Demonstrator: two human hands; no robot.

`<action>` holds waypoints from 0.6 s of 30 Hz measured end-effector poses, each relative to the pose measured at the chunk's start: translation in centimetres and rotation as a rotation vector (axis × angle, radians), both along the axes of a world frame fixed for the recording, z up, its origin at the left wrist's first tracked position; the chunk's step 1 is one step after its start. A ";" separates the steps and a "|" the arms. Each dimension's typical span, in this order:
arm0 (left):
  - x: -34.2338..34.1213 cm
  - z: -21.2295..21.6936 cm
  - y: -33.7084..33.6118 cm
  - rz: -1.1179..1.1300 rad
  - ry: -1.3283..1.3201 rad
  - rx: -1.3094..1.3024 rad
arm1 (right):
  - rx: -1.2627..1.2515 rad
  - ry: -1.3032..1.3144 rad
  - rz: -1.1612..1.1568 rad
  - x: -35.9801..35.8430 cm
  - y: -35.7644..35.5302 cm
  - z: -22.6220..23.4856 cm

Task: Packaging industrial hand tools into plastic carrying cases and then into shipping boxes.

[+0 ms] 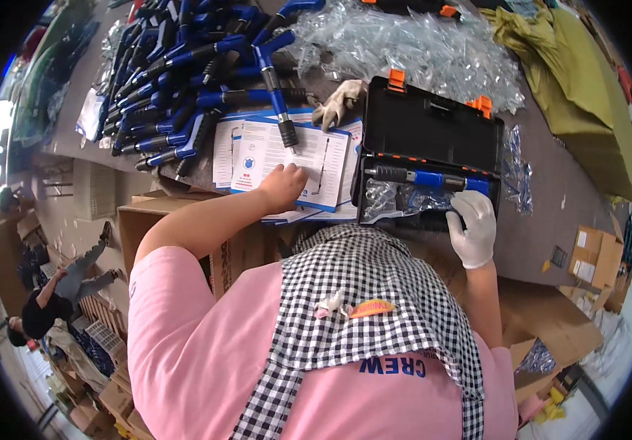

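My bare left hand [284, 187] lies over a printed leaflet [305, 158] with its fingers bunched together at the sheet; whether paper is pinched is hard to see. My right hand [471, 227], in a white glove, is at the front right of an open black case [433, 132], thumb and fingers apart. Its fingertips reach the end of a blue and black handheld tool [426, 178] lying inside the case. In front of that tool a clear plastic bag [404, 202] of parts sits in the case. Another blue and black tool [276, 95] rests with its tip on the leaflets.
A heap of blue and black tools [162, 95] covers the table's far left. Clear plastic packs [411, 44] pile up at the back, beside a yellow-green sack [580, 88]. A crumpled work glove [339, 103] lies left of the case. Cardboard boxes [550, 323] stand below the table edge.
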State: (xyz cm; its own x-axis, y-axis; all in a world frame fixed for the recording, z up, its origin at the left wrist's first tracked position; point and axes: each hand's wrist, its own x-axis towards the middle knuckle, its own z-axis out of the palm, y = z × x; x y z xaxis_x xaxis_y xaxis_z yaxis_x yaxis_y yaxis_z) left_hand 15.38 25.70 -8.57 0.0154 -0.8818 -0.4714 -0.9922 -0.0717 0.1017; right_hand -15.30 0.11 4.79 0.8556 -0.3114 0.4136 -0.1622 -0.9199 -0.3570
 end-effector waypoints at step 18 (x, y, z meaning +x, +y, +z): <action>1.2 0.5 0.8 0.063 0.172 0.002 | 0.054 0.054 0.009 -0.3 2.6 -0.8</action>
